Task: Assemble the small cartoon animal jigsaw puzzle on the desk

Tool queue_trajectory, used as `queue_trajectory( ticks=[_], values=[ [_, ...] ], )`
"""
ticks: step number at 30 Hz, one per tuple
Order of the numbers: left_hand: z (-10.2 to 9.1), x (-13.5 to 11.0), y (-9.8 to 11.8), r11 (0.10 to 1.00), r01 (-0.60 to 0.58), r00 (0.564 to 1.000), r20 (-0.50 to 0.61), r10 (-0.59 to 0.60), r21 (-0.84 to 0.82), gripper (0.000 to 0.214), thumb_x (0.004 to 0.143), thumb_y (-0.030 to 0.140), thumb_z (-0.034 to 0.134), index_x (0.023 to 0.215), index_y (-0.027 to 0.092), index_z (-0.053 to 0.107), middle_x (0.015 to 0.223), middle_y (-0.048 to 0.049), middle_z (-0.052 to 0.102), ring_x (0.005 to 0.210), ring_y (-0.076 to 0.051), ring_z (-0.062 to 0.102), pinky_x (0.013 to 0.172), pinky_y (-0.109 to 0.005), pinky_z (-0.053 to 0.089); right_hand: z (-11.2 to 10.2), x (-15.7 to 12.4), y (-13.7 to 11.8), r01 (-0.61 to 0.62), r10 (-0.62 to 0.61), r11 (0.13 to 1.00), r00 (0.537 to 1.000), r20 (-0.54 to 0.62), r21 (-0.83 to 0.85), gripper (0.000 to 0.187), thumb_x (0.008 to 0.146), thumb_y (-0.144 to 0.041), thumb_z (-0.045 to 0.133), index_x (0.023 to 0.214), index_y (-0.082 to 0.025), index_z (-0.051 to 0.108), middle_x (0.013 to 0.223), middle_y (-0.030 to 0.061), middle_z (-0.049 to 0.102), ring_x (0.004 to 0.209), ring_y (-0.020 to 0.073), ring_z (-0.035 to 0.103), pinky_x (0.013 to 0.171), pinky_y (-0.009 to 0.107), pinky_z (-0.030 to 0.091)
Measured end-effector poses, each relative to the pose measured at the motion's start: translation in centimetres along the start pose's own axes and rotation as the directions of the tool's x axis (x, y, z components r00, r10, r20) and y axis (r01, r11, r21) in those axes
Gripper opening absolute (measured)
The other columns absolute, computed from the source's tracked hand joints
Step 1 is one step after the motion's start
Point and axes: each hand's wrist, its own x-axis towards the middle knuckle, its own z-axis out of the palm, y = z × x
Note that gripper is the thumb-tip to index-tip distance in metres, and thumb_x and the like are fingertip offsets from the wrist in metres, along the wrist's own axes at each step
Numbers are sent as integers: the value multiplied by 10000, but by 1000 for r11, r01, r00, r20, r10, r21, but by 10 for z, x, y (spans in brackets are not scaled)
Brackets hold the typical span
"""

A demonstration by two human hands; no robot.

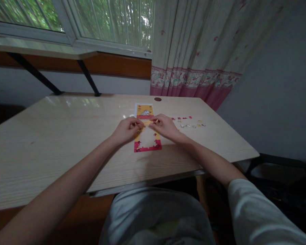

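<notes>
A partly assembled jigsaw puzzle (148, 148) lies flat on the desk, its border red at the near end and yellow along the sides, with bare wood showing inside. Over its far edge, my left hand (128, 130) and my right hand (166, 127) are close together, fingertips pinched. Between them is a small yellow jigsaw piece (147, 123), which both hands seem to grip; the fingers partly cover it. Just beyond my hands lies a reference picture (144, 111) with a white cartoon figure on yellow and red.
Loose red jigsaw pieces (185, 118) and white and yellow ones (188, 126) are scattered on the desk (66, 143) to the right. A cable hole (157, 99) is near the back edge. A raised shelf (43, 49) stands at back left, a curtain (191, 51) behind.
</notes>
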Motion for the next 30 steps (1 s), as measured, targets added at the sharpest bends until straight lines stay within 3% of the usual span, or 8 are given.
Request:
queue_trajectory(
  ticks=[3,6,22,30],
  values=[
    [-4,1,-8,970,-148,987,94,132,194,263,819,245,490,889,169,733,907,-89,708,881,-231,608,858,-402,483,7,4,5,-50,52,998,997,60,-32,177,846,-316,650,960,-189,695,955,65,683,866,166,599,815,304,447],
    [-4,2,-14,932,-208,974,151,169,296,304,816,204,466,934,140,739,946,-126,700,911,-255,602,882,-427,483,12,6,7,-57,65,996,991,117,-71,168,842,-303,655,931,-170,707,935,71,693,873,173,606,824,307,442],
    [4,3,-15,877,-281,946,265,186,390,424,846,152,412,1156,163,700,1044,-124,629,982,-252,574,907,-415,476,18,8,9,-34,69,977,984,161,-211,217,858,-322,635,982,-167,722,994,80,705,945,196,610,889,323,422],
    [1,2,-2,801,-287,945,293,147,525,381,908,191,407,1160,195,694,1062,-129,621,947,-266,560,846,-419,471,17,8,7,9,29,968,988,149,-250,186,886,-272,598,953,-176,742,952,75,704,915,187,603,858,304,416]
  ],
)
